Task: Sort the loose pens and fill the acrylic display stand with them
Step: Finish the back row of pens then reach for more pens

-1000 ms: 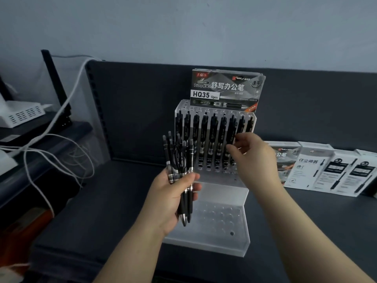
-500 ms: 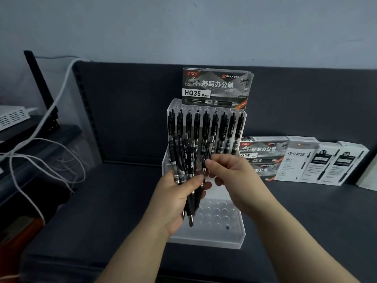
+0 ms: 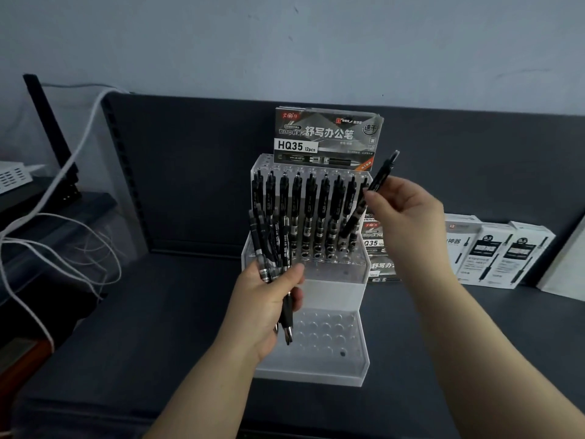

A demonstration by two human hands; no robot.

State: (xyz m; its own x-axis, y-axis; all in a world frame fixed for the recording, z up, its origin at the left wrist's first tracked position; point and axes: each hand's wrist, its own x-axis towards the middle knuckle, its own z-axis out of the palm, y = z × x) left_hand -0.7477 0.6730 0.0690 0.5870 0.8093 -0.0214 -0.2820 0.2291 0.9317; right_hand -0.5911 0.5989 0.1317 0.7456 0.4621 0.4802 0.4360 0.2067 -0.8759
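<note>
Pens fill the back row of the acrylic display stand point(image 3: 332, 293), which sits on a dark sofa seat point(image 3: 142, 327) straight ahead of me, its stepped tiers facing my way. I count nine black pens point(image 3: 311, 210) standing upright in that top row, clips toward me; the lower front tier shows only bare round holes. A pen box marked HQ35 point(image 3: 327, 137) rests on top of the stand, leaning against the sofa back.

My left hand point(image 3: 269, 305) is clenched around a loose bundle of black pens point(image 3: 272, 245), fanned out above the fist with their tips poking out below, held just in front of the stand's middle tier. My right hand point(image 3: 408, 213) holds a single black pen point(image 3: 368, 198) pinched between thumb and fingers point(image 3: 375, 198), tilted so its clicker end points up and to the right, its lower end close to the right end of the filled row. I cannot tell whether its tip touches the stand.

To the right, behind my right forearm, several more pen boxes point(image 3: 493, 248) stand side by side on the seat. On the left, white cables point(image 3: 63, 172) trail over a dark shelf point(image 3: 47, 213).
</note>
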